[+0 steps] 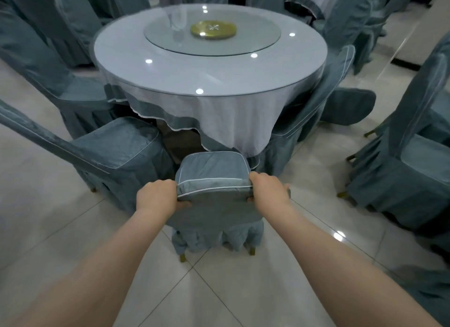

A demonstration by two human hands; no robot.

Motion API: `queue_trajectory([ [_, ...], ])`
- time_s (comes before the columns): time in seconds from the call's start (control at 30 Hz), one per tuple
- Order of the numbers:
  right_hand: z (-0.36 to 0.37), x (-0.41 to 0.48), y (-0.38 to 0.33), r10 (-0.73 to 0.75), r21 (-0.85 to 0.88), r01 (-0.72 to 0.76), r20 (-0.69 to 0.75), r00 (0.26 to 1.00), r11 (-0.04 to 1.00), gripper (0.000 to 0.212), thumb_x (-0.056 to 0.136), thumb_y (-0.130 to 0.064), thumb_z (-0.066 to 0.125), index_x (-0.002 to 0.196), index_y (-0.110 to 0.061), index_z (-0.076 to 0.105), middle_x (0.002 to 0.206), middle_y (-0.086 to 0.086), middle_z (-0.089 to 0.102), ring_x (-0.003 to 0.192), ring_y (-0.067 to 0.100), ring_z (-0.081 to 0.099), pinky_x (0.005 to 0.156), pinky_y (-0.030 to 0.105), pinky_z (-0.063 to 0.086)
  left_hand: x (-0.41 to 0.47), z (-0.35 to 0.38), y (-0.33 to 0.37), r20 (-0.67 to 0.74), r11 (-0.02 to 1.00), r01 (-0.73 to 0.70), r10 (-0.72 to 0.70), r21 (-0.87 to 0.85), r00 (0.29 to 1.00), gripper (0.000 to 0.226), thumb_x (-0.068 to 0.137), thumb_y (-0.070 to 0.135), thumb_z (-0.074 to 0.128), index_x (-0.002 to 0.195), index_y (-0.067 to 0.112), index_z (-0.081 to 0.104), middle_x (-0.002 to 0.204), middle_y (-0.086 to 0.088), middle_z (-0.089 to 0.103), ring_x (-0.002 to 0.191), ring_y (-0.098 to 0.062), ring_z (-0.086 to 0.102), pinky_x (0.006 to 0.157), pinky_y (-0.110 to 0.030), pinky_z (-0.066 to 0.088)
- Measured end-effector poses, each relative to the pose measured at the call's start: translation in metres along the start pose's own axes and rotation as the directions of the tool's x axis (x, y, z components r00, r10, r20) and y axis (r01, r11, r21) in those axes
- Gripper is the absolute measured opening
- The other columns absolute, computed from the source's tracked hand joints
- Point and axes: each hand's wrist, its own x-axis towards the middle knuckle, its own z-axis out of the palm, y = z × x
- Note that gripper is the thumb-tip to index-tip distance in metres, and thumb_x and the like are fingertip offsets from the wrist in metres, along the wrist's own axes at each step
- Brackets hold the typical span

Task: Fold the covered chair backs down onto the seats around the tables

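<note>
I am gripping the top of the chair back (214, 188) with both hands. My left hand (157, 195) is curling round its left corner, with the fingers going over the white-piped edge and the thumb pressing on the near side. My right hand (267, 189) is clasping the right corner the same way. The covered chair (216, 219) is standing straight ahead of me on the tiled floor (73, 229), with its grey-blue skirt hanging in pleats. The padded panel just beyond the edge is probably the seat (211, 167), though from this steep angle I cannot tell how far the back is tilting. The chair is sitting close against the near side of the round table (219, 73), whose white cloth (231, 122) is draping down behind it. A glass turntable (170, 39) is lying on top. Neighbouring chairs (117, 144) are flanking mine.
</note>
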Motion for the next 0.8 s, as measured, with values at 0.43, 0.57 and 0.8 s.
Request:
queue_trajectory([
  [0.43, 0.002, 0.04, 0.004, -0.063, -0.067, 0.057, -0.084, 0.994, 0.996, 0.035, 0.083, -0.019, 0.068, 0.104, -0.015, 0.041, 0.108, 0.008, 0.062, 0.102, 0.033, 0.056, 0.091, 0.058, 0.041, 0.042, -0.008, -0.009, 0.068, 0.994, -0.076, 0.081, -0.072, 0.994, 0.04, 0.072, 0.067, 0.06, 0.094, 0.034, 0.052, 0.096, 0.009, 0.064, 0.09, -0.021, 0.06, 0.069, -0.031, 0.042],
  [0.57, 0.005, 0.049, 0.005, -0.083, -0.072, 0.076, -0.107, 0.991, 0.995, 0.037, 0.081, -0.022, 0.07, 0.099, -0.017, 0.037, 0.105, 0.007, 0.062, 0.1, 0.032, 0.056, 0.09, 0.055, 0.041, 0.059, -0.017, -0.019, 0.201, 0.978, -0.174, 0.194, -0.111, 0.96, 0.036, 0.07, 0.065, 0.062, 0.095, 0.041, 0.053, 0.095, 0.014, 0.063, 0.09, -0.016, 0.06, 0.074, -0.029, 0.043],
  [0.8, 0.002, 0.065, 0.02, -0.223, -0.081, 0.217, -0.082, 0.971, 0.973, 0.045, 0.079, -0.043, 0.068, 0.089, -0.018, 0.032, 0.096, 0.006, 0.063, 0.087, 0.032, 0.061, 0.069, 0.036, 0.039, 0.077, -0.018, -0.029, 0.361, 0.915, -0.172, 0.309, -0.365, 0.88, 0.027, 0.067, 0.05, 0.074, 0.086, 0.043, 0.056, 0.087, 0.022, 0.063, 0.082, -0.003, 0.059, 0.074, -0.025, 0.043],
])
